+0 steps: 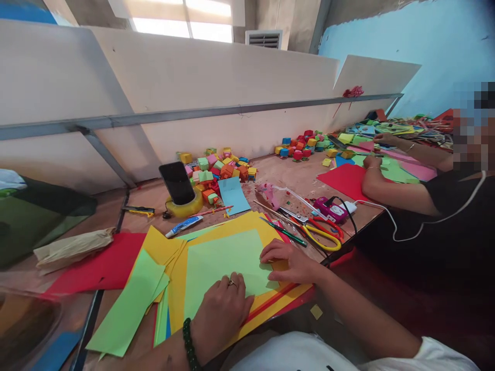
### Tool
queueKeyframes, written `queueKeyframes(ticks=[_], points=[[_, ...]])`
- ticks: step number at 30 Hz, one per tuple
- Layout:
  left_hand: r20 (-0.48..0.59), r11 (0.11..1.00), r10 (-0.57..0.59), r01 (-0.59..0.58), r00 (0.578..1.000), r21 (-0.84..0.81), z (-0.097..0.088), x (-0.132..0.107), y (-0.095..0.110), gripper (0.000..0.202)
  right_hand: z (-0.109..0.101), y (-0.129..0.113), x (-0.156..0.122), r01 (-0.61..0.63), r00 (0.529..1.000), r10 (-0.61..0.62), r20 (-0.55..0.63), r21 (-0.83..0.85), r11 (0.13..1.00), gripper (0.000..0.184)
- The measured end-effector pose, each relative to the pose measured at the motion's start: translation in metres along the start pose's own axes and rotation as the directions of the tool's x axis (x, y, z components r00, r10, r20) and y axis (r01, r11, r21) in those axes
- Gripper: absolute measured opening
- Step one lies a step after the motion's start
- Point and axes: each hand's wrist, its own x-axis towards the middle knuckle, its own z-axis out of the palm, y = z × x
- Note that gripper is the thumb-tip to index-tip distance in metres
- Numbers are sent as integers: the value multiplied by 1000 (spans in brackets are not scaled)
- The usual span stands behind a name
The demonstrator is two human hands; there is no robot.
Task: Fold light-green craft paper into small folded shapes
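Observation:
A light green paper sheet lies flat on a stack of larger yellow sheets in front of me. My left hand, with a ring and a green bead bracelet, rests at the sheet's lower edge. Its fingers are curled under, and the fingertips are hidden. At the right edge of the sheet is my right hand, touching the paper with thumb and fingers apart. Loose green strips overlap the stack's left side.
Scissors, a green pen and a pink glue gun lie right of the stack. Behind stand a phone on a tape roll and small paper cubes. Another person's hands work at right.

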Motion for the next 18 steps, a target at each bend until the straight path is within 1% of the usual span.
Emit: queueKeyframes(ticks=[7, 12, 18], points=[[-3, 1000, 16, -16, 1000, 23, -1, 1, 1, 30, -1, 0, 0, 24, 1000, -24, 6, -9, 1000, 29], [-30, 999, 22, -20, 999, 48, -1, 2, 2, 30, -3, -2, 1, 32, 999, -32, 14, -10, 999, 29], [-39, 999, 12, -10, 999, 48, 2, 2, 4, 28, -2, 4, -2, 28, 999, -28, 19, 10, 1000, 28]])
